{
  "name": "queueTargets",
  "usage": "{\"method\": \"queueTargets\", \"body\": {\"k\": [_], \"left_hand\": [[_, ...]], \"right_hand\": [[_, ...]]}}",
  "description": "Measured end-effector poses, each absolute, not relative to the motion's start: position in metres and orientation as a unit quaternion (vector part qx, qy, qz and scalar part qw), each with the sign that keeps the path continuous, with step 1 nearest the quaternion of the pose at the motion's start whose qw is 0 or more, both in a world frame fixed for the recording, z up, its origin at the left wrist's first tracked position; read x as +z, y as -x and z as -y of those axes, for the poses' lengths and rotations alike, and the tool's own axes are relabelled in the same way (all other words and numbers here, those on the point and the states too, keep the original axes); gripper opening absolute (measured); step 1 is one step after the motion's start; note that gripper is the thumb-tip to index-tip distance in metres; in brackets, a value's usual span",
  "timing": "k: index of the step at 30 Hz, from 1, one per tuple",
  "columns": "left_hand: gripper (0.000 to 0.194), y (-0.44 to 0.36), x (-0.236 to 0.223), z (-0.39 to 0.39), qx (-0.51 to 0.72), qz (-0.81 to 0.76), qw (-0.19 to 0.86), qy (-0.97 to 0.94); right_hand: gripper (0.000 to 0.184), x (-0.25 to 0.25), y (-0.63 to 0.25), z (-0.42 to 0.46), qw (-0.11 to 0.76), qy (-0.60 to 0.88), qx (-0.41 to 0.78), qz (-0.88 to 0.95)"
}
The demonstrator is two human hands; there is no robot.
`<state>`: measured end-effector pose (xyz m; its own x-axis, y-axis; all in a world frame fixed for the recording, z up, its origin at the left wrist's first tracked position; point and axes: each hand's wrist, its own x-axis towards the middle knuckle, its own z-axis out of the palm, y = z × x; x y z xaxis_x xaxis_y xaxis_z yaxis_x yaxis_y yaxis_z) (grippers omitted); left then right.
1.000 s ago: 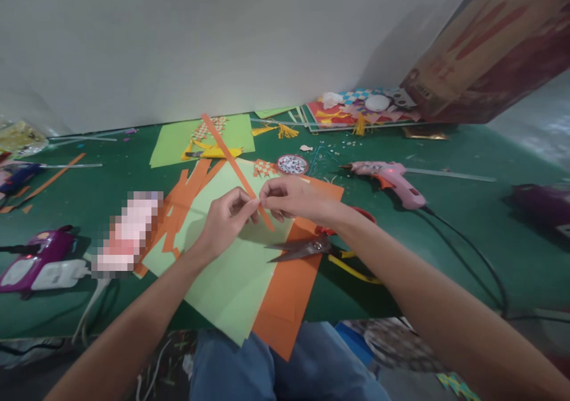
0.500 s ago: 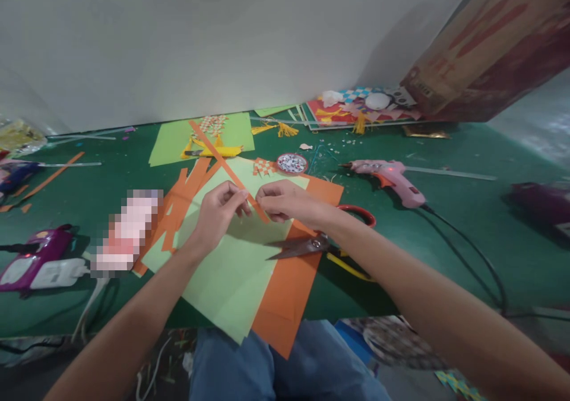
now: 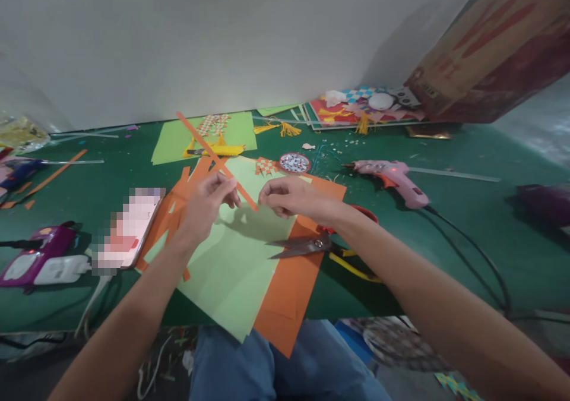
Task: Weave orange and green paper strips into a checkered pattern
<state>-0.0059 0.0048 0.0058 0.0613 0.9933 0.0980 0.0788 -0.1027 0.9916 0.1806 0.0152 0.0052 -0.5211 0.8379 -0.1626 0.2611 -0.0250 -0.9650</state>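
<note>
A long, narrow orange paper strip (image 3: 202,144) slants up and away to the left, pinched near its lower end by my left hand (image 3: 214,196). The fingers of my right hand (image 3: 285,196) are curled together close beside the strip's near tip; whether they grip anything is hidden. Under both hands lies light green paper (image 3: 240,270) over orange sheets (image 3: 285,306). Dark-bladed scissors (image 3: 307,246) with red and yellow handles rest open on the papers, partly beneath my right forearm. More orange strips (image 3: 178,211) lie left of the green paper.
A pink glue gun (image 3: 396,178) with a cord lies at right. Behind the papers are a yellow cutter (image 3: 222,150), a round dish of small beads (image 3: 294,163) and a yellow tassel (image 3: 289,129). A phone (image 3: 142,234) and purple power adapter (image 3: 48,249) sit at left.
My left hand has moved left and slightly up with the orange strip. My right hand stays nearly in place, so the strip's near end now sits at its fingertips instead of running past them.
</note>
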Motion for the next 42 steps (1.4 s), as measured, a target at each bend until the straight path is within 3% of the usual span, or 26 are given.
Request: {"method": "queueTargets", "body": {"k": [5,15,21,31,42], "left_hand": [[0.020,0.001,0.005,0.002,0.385,-0.465,0.460,-0.651],[0.021,-0.002,0.006,0.006,0.328,-0.439,0.412,-0.728],[0.020,0.001,0.007,0.006,0.306,-0.420,0.443,-0.731],[0.023,0.004,0.011,0.008,0.215,-0.411,0.504,-0.728],[0.025,0.003,0.011,0.006,0.251,-0.437,0.447,-0.739]], "right_hand": [[0.005,0.004,-0.176,-0.013,0.258,0.407,0.568,0.667],[0.009,0.003,-0.173,-0.012,0.328,0.394,0.576,0.637],[0.007,0.004,-0.172,-0.012,0.316,0.396,0.631,0.587],[0.007,0.006,-0.182,-0.015,0.298,0.387,0.613,0.621],[0.003,0.004,-0.175,-0.010,0.291,0.372,0.630,0.617]]}}
